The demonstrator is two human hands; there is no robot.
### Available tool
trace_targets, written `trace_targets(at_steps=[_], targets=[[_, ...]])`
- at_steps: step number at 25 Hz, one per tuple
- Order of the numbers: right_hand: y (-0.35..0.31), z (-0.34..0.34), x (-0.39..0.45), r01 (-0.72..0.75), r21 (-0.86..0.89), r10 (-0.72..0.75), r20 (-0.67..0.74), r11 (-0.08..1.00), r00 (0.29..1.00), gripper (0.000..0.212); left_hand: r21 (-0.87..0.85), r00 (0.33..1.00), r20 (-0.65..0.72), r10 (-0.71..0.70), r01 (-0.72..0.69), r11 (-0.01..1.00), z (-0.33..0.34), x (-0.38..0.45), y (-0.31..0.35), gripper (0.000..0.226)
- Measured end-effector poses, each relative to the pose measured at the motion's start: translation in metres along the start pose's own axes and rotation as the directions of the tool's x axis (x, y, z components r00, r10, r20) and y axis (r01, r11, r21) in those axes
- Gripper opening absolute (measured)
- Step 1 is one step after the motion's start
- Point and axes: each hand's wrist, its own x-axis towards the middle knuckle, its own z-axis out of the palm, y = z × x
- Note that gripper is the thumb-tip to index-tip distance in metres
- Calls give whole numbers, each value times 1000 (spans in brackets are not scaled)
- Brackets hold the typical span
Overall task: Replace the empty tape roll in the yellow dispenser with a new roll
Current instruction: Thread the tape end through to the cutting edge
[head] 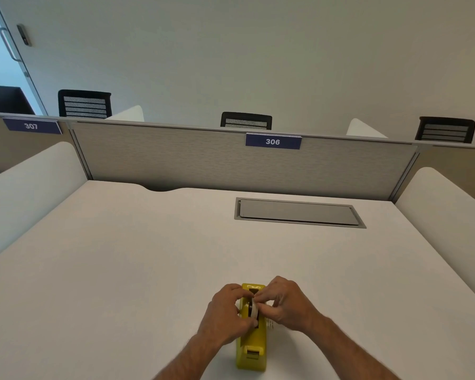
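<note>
A yellow tape dispenser (253, 349) stands on the white desk (148, 256) near the front edge, its cutter end toward me. A white tape roll (255, 308) with a dark hub sits upright in the dispenser's slot. My left hand (225, 315) grips the roll and the dispenser's left side. My right hand (284, 304) pinches the roll's top edge from the right, fingers closed on it. The hands hide most of the roll and the middle of the dispenser.
A grey cable hatch (299, 212) is set flush in the desk at the back right. A grey partition (176, 157) with a "306" sign (273, 141) closes the far side. White side dividers (25, 187) flank the desk. Black chairs (245, 120) stand beyond.
</note>
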Motion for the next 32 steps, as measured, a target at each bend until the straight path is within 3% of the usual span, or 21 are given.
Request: trace_targets(at_steps=[11, 18, 25, 32], targets=[[0, -4, 2, -4, -24, 5, 47, 1000, 999, 23, -15, 1000, 3, -11, 11, 1000, -2, 0, 0, 63], [-4, -7, 4, -8, 3, 8, 38, 1000, 999, 15, 0, 1000, 12, -18, 18, 1000, -2, 1, 3, 65], [-7, -8, 7, -17, 3, 17, 52, 1000, 999, 15, -12, 1000, 8, 7, -7, 1000, -4, 0, 1, 53], [-10, -11, 7, -16, -15, 17, 85, 1000, 996, 20, -61, 997, 28, -73, 74, 995, -6, 0, 4, 60]])
